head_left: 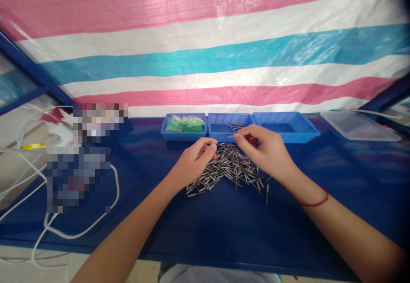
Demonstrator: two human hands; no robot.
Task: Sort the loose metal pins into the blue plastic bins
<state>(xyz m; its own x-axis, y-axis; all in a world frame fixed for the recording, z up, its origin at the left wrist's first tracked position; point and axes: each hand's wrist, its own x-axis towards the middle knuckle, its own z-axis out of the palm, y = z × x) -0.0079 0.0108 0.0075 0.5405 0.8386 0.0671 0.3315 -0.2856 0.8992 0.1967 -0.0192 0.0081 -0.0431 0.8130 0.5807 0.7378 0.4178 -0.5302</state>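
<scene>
A heap of small metal pins lies on the blue table in front of me. My left hand rests at the heap's left edge with its fingers curled and pinched together over the pins. My right hand hovers at the heap's far right side, its thumb and forefinger pinching one thin pin near the middle blue tray, which holds a few pins. A red string circles my right wrist.
Three blue trays stand in a row at the back: the left tray holds green packets, the right tray looks bare. A clear plastic lid lies at the far right. White cables loop over the table's left side. A striped tarp hangs behind.
</scene>
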